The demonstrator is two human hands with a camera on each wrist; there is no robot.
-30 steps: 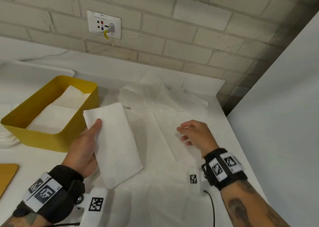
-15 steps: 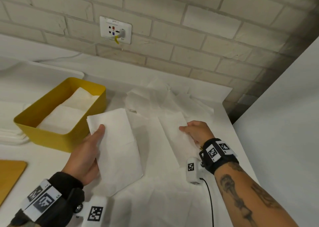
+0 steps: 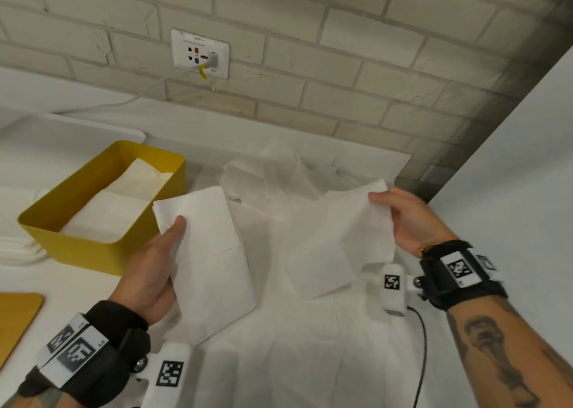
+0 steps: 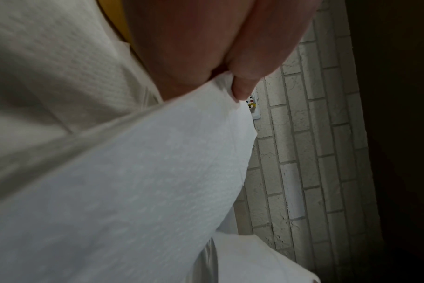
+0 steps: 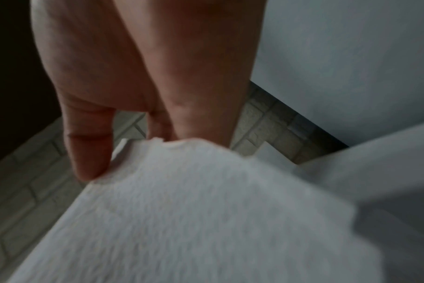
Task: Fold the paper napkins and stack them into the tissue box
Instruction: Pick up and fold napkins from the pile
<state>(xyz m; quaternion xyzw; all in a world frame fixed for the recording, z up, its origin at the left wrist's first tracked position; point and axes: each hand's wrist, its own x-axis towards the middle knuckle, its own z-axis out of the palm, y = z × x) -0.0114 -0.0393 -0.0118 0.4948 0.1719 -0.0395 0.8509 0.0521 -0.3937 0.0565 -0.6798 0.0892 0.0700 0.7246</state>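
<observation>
The folded napkin (image 3: 210, 252) is white, long and flat. The left hand (image 3: 148, 271) holds it by its left edge, thumb on top, just beside the yellow tissue box (image 3: 102, 252). The box sits on the white table (image 3: 62, 283) with folded napkins (image 3: 124, 196) lying inside it. The right hand (image 3: 406, 218) pinches the top corner of a second napkin (image 3: 338, 240), which hangs open and wrinkly above a messy pile of loose napkins (image 3: 279, 178) near the brick wall (image 3: 341, 51).
</observation>
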